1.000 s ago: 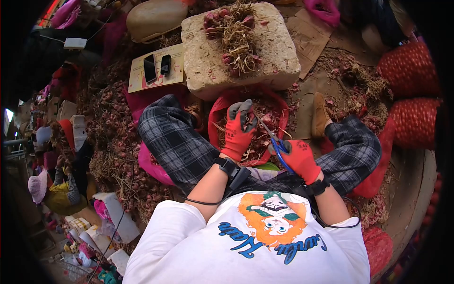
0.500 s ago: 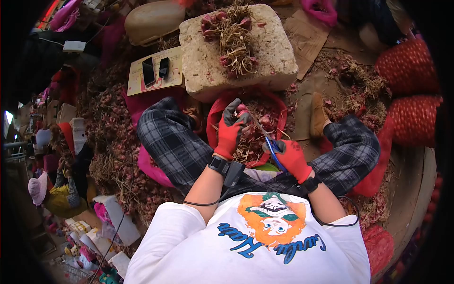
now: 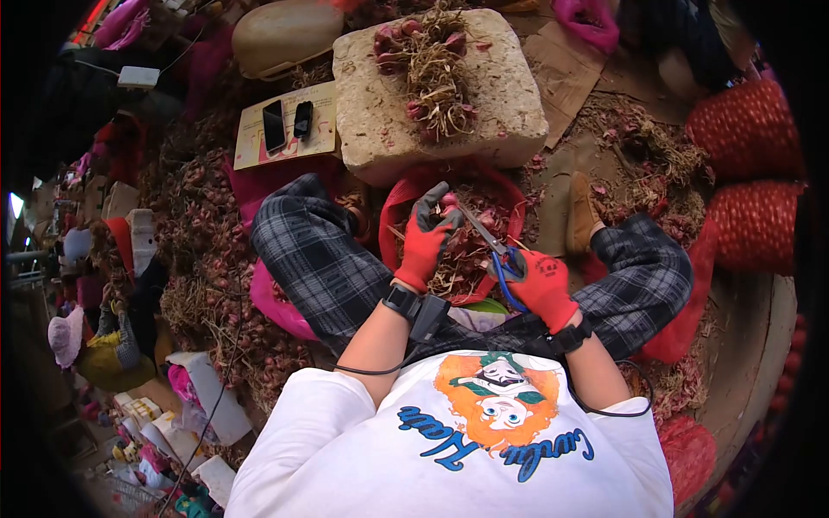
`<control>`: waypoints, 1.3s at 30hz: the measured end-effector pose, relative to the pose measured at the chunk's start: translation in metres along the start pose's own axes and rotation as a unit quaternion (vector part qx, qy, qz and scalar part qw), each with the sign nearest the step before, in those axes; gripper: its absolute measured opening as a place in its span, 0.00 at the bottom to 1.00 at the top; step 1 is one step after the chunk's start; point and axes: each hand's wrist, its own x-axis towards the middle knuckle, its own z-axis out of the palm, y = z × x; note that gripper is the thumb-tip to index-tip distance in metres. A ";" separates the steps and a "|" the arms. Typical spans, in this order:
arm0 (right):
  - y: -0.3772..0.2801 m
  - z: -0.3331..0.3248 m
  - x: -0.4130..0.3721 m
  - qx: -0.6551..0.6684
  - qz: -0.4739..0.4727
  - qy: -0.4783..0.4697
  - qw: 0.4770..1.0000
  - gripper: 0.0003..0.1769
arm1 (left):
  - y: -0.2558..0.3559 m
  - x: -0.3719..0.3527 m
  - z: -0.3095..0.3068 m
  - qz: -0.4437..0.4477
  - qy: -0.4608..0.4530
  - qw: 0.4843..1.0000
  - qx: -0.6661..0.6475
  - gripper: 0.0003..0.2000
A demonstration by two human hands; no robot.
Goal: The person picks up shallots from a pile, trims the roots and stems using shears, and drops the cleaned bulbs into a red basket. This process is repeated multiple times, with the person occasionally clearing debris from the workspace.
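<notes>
My left hand (image 3: pixel 427 237), in a red and grey work glove, is closed on a small reddish shallot (image 3: pixel 449 199) over a red mesh bag (image 3: pixel 393 211). In my right hand (image 3: pixel 540 283), gloved the same way, is a pair of scissors (image 3: pixel 508 269) with blue handles. Their blades point up and left, with the tips close beside the shallot. Loose shallots and dry stalks (image 3: pixel 488 216) fill the bag between my legs. Ahead of the bag, a bundle of shallots with dried tops (image 3: pixel 436 78) lies on a pale foam block (image 3: pixel 371 112).
Left of the block, a phone (image 3: pixel 273 126) and a small black device (image 3: pixel 302 120) lie on a board (image 3: pixel 324 142). Heaped shallots (image 3: pixel 207 233) cover the floor at left. Full red mesh sacks (image 3: pixel 747 129) stand at right. A seated person's yellow clothing (image 3: pixel 117 358) shows far left.
The scissors have turned slightly and their blades look more visible now. My right hand has shifted a little; my left hand keeps its hold on the shallot. The camera view has moved slightly.
</notes>
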 end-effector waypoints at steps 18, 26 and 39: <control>0.004 -0.004 -0.005 0.008 -0.031 0.028 0.999 0.22 | 0.003 0.002 0.001 -0.107 0.017 0.990 -0.095 0.21; 0.017 0.008 0.000 0.079 0.022 0.011 0.997 0.21 | 0.016 -0.002 0.001 -0.205 -0.030 0.973 -0.106 0.20; 0.005 -0.006 -0.001 0.042 0.034 -0.024 0.998 0.22 | 0.005 -0.001 0.000 -0.148 -0.016 0.985 -0.086 0.20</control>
